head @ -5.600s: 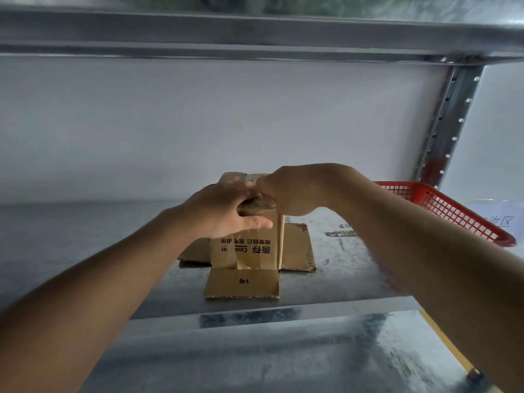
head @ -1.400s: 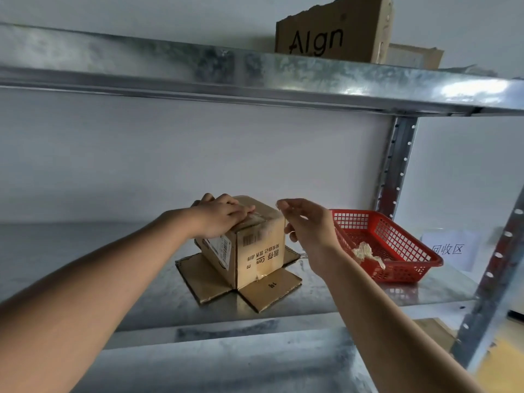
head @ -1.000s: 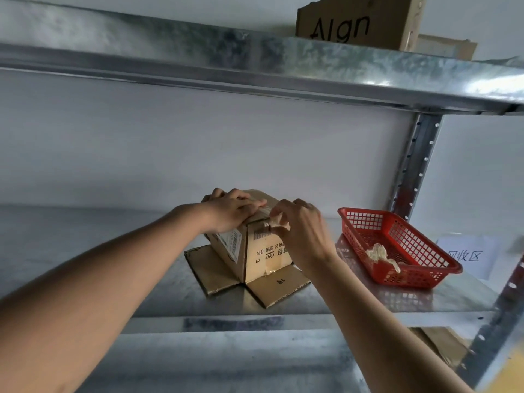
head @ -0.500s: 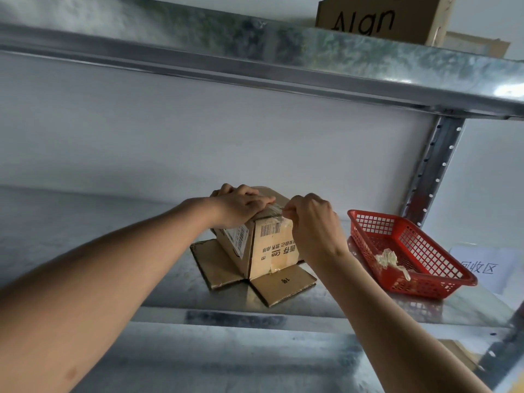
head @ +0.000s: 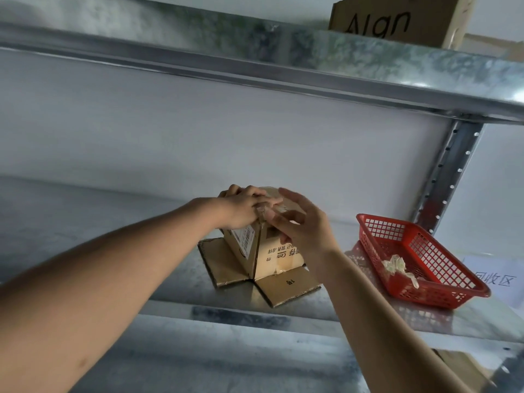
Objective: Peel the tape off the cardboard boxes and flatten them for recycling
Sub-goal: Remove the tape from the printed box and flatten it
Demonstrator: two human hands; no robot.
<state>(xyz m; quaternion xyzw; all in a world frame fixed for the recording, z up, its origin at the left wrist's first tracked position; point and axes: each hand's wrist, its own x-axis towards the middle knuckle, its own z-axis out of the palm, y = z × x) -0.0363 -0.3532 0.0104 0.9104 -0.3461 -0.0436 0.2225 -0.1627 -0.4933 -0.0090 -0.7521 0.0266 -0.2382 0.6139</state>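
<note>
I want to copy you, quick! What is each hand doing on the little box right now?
Left hand: pressing down on top of the small cardboard box, holding it steady.
Right hand: fingers spread at the box's top edge; whether it pinches tape cannot be told.

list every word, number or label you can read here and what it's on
"Align": large cardboard box on the top shelf, partly cut off.
"1号": flap of the small cardboard box, upside down.
"Cen...m" plus Chinese characters: same box's side, upside down, partly unreadable.
"回收区": paper sign beside the red basket.
Shipping label: too small to read.
</note>
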